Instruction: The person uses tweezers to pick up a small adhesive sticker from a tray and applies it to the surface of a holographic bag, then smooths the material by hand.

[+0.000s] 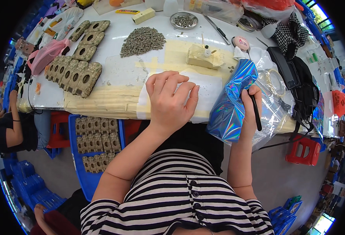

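My left hand [171, 98] rests over a white paper sheet [143, 103] at the table's front edge. Its fingers are bent and apart, with nothing seen in them. In my right hand [251, 105] are what look like slim black tweezers [257, 113], their rear end pointing toward me. That hand lies against a shiny blue holographic bag [229, 107], and its fingertips overlap the bag's edge; whether they also grip it I cannot tell. Ahead of my hands stands a cream taped block [199, 56] with a small container and a stick on top.
Camouflage-patterned casings with round holes [76, 76] stand in rows at left; more fill a blue tray [78, 156] below. A heap of small metal parts [143, 41] lies near a metal dish [184, 20]. A clear plastic bag [272, 113], tape roll [276, 82] and black bag [303, 86] crowd the right.
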Motion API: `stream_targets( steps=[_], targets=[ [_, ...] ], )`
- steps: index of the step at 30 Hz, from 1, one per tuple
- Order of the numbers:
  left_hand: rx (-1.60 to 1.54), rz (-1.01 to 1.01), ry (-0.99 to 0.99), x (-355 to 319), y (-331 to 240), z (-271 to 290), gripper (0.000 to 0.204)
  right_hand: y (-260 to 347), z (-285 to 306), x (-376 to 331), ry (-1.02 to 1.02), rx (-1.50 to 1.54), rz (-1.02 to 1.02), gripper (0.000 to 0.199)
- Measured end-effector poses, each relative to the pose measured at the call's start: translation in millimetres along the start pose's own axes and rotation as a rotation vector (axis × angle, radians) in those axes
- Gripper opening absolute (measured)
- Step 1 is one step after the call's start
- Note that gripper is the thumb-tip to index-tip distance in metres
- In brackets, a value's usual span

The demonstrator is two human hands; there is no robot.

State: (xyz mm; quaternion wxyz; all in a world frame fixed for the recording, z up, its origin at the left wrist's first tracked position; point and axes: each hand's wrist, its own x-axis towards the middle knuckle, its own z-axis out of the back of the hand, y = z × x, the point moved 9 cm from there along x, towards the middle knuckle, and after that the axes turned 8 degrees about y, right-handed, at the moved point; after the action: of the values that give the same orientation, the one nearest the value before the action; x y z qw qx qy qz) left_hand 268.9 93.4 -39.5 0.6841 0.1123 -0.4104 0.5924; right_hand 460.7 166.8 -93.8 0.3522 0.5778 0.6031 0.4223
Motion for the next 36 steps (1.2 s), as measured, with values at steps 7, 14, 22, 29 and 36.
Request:
stream_targets(
  steps=[7,14,22,29,36],
  targets=[
    [-0.020,-0.018,0.023,1,0,0,0.007,0,-2,0,-0.027,0.002,-0.003,0.014],
    [-0.065,-0.050,0.017,0,-2,5,0.016,-1,2,0,-0.021,0.009,-0.002,0.014],
    [-0.379,-0.168,0.130,-1,-39,11,0.068,-1,-1,0,-0.037,0.043,0.013,0.013],
    [-0.467,-0.067,0.107,-14,-53,-11,0.071,0,-5,1,0.001,0.131,0.029,0.016],
    [-0.418,-0.048,-0.012,-12,-46,-10,0.044,2,-6,2,0.012,0.144,0.033,0.018]
  ],
)
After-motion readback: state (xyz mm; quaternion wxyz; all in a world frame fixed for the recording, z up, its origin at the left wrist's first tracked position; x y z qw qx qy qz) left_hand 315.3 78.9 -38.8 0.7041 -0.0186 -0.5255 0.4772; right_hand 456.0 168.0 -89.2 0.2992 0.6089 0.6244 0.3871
